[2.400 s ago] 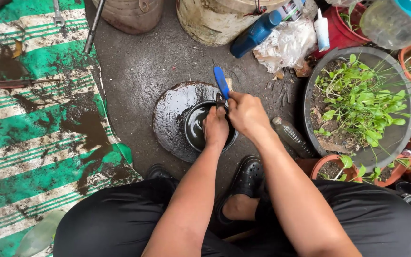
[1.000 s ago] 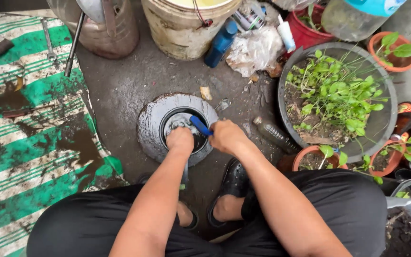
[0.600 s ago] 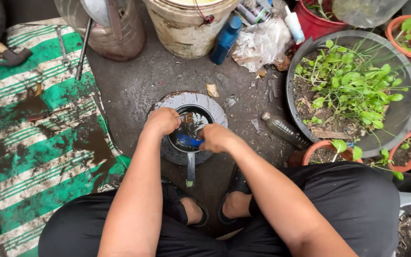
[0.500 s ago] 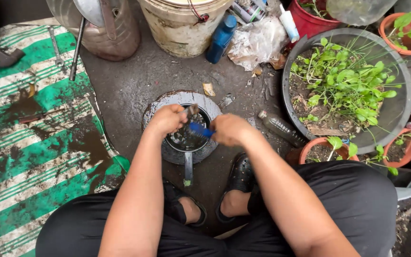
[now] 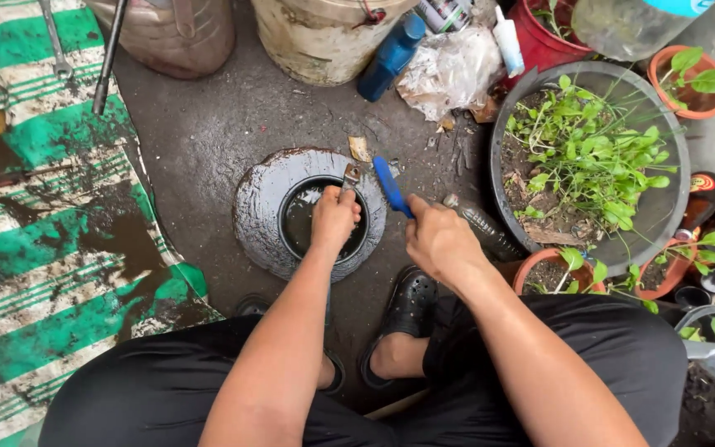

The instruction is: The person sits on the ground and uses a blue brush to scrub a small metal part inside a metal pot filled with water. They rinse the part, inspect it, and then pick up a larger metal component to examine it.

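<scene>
**Head view: hands at the dark oily pan**

Head camera looks down on a round metal pan (image 5: 258, 217) on the wet ground, filled with dark liquid. The left hand (image 5: 334, 218) is closed around a small metal part (image 5: 350, 176), just over the liquid; most of the part is hidden in the fist. The right hand (image 5: 439, 242) grips a blue-handled brush (image 5: 391, 186) beside the pan's right rim; its bristles are hard to see. To the right, a wide grey basin (image 5: 679, 153) holds soil and green seedlings. A pale bucket (image 5: 316, 37) at the top is cut off, contents unseen.
</scene>
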